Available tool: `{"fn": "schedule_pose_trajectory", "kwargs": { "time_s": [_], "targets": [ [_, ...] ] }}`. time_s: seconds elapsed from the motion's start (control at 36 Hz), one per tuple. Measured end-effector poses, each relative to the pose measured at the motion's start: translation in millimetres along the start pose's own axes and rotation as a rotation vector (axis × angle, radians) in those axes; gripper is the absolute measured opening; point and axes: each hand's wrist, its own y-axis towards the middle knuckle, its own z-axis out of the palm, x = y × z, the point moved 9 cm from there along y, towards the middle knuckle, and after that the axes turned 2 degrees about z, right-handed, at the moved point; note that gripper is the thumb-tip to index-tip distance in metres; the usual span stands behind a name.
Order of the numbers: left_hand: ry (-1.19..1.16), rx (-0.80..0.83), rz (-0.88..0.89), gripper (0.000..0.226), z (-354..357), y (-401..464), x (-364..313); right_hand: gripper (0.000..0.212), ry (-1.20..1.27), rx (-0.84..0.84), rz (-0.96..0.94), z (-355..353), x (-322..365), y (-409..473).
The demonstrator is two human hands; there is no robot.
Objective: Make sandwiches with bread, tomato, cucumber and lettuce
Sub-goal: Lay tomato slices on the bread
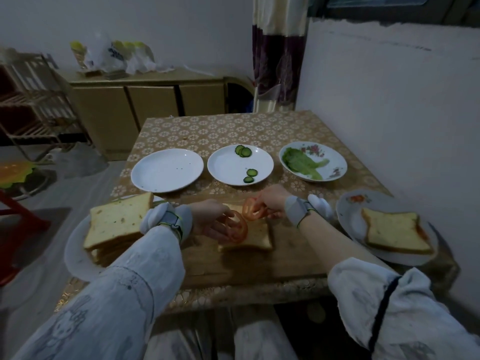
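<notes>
Left hand (211, 219): holding a tomato ring (237, 229) in its fingers, low over the left edge of the bread slice (255, 236); ring tilting, whether it is touching the bread I cannot tell.
Right hand (271, 201): pinching a second tomato slice (251, 209) by its right rim, slice standing nearly upright just above the far edge of the bread.
Bread slice: lying flat on the wooden board (285, 258), centre near.
Board: sitting on the table (220, 128) at its near edge, between the two bread plates.
Bread stack (118, 220): sitting on a white plate (75, 255), near left, partly behind the left wrist.
Sandwich (396, 232): resting on a plate (348, 214) at near right, red filling showing at its right edge.
Cucumber (243, 151): a few rounds lying on the middle plate (240, 165), some at its far rim, two at its near rim.
Lettuce (302, 162): leaf lying in the flowered dish (337, 162), far right.
Far-left plate (167, 169): sitting left of the cucumber plate, only small specks showing on it.
Wrists: both wearing grey bands.
Background: cabinet (145, 100) standing behind the table, bags (114, 54) sitting on top of it.
</notes>
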Motion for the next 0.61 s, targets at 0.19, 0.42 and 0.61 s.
{"fn": "schedule_pose_trajectory", "kwargs": {
  "time_s": [0.19,0.42,0.61],
  "targets": [
    [0.007,-0.017,0.024,0.016,9,4,0,0.017,-0.079,-0.078,-0.107,-1,1,5],
    [0.174,-0.140,0.074,0.012,-1,7,-9,0.036,-0.371,-0.221,-0.181,-8,6,3],
    [0.398,-0.243,0.109,0.016,-14,12,-14,0.035,-0.335,-0.226,-0.136,-11,-4,16]
  ]
}}
